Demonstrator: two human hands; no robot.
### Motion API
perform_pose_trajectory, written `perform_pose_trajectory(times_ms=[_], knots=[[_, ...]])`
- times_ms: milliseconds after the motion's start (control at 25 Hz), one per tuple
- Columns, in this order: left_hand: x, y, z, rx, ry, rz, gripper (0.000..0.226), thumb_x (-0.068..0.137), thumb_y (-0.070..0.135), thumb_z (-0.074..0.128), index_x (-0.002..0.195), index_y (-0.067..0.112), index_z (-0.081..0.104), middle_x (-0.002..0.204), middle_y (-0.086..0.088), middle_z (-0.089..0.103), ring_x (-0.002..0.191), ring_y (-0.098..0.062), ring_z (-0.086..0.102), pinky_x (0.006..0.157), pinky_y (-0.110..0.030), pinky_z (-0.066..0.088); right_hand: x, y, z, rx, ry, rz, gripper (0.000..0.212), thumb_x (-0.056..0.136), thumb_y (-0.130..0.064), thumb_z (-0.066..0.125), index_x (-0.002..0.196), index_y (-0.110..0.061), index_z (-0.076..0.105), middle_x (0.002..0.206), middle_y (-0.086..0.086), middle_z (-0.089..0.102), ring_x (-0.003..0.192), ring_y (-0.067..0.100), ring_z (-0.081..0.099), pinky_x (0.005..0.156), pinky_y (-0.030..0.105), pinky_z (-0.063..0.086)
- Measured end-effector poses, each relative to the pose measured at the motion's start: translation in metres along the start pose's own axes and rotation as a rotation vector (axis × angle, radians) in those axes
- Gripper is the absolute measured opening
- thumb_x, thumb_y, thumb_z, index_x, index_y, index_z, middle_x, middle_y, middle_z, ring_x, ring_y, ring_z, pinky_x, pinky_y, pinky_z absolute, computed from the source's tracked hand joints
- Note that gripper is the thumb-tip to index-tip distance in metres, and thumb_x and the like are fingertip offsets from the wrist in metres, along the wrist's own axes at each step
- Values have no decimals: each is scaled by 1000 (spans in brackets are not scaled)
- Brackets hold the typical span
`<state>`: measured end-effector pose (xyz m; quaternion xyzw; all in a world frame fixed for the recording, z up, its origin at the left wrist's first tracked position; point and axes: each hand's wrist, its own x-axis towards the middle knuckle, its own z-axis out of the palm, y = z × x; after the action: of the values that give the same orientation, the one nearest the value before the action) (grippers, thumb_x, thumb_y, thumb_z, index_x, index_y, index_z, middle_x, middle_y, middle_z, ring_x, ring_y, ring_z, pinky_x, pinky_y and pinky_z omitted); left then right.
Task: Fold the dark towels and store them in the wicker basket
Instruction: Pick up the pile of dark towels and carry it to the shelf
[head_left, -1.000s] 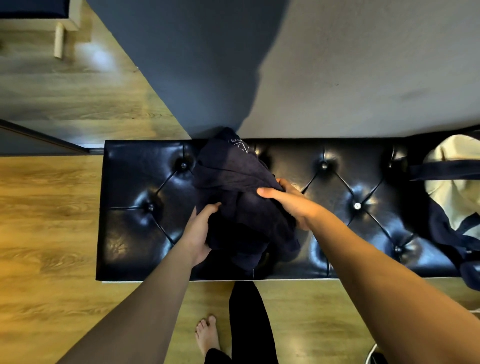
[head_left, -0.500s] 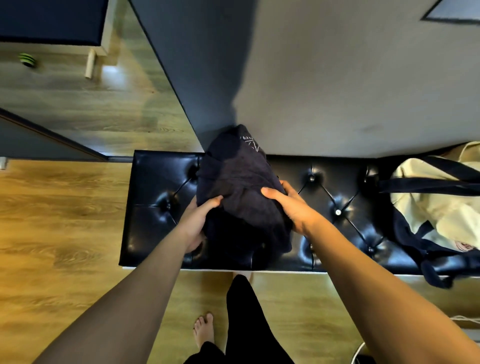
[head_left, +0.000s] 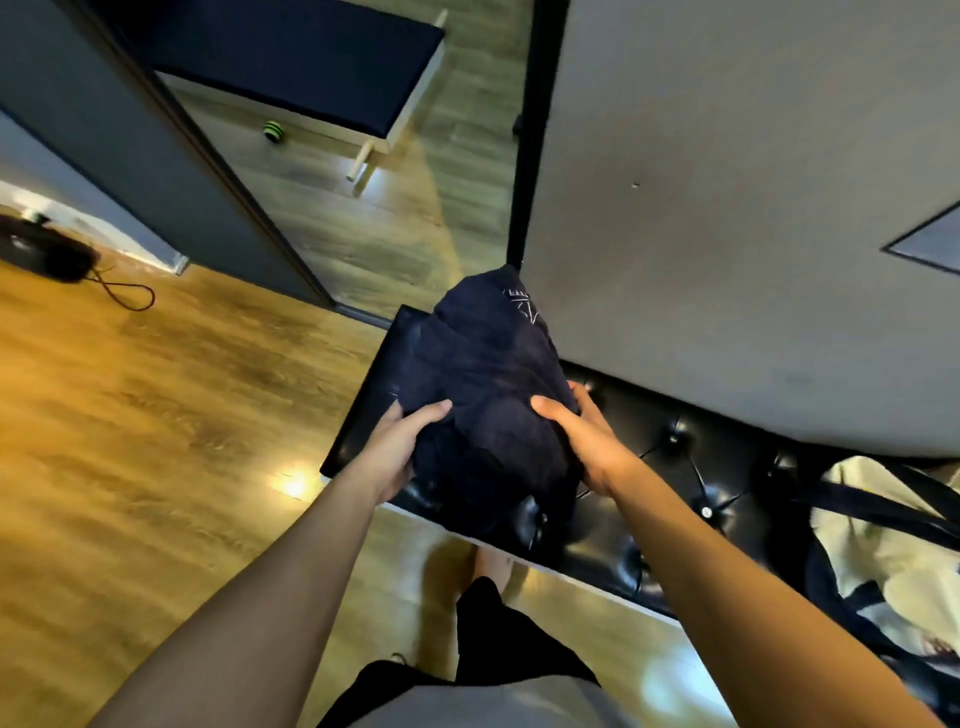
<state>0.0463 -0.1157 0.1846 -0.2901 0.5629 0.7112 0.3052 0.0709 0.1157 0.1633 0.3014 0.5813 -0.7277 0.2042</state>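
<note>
Since the earlier frame, the dark towel bundle (head_left: 488, 405) has been raised off the counter (head_left: 675, 467), and the view has been swung towards the doorway at upper left. At centre frame the bundle is clasped from both sides: the left hand (head_left: 400, 452) and the right hand (head_left: 582, 441) are each curled onto the cloth. No wicker basket is seen. The bundle would best be kept supported from beneath, so that loose folds are not dropped while it is carried.

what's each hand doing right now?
Left hand: holding the left side of the dark towel bundle.
Right hand: holding the bundle's right side.
</note>
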Motion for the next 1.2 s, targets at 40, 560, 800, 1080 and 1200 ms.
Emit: perform_pose_trajectory(times_ms=[40,560,800,1080,1200], knots=[[-11,-2,-12,-31,18,16,33,91,20,73,123,23,65,114,-3,76,98,-21,73,67,-31,58,-3,-2,12,-33,-32,-2,65,62,-44,86,118,-28,59,110,2,75,102,21,72,89,39,57],[-251,-138,-267,-534,467,297,38,87,27,76,123,29,64,112,2,77,102,-23,74,81,-40,58,-146,102,285,-469,-640,6,58,84,-27,81,134,-25,53,122,2,71,102,19,73,77,33,59],[-410,-290,-379,-763,709,399,45,84,29,79,126,25,63,114,0,76,106,-24,73,87,-41,57,-291,241,407,-688,-949,53,67,75,-37,84,133,-35,52,120,-8,72,104,14,72,89,38,56],[-595,-482,-441,-1087,1125,485,27,90,18,73,117,19,67,111,-7,77,103,-27,73,89,-43,57,-474,431,511,-1015,-1297,186,46,88,-30,76,129,-36,55,121,-6,72,105,16,72,86,37,56],[-658,-560,-450,-1223,1289,515,32,91,19,72,122,15,65,115,-10,75,107,-30,72,94,-47,56,-554,513,548,-1155,-1482,250,34,91,-27,72,119,-38,58,113,-10,74,96,10,73,78,31,56]])
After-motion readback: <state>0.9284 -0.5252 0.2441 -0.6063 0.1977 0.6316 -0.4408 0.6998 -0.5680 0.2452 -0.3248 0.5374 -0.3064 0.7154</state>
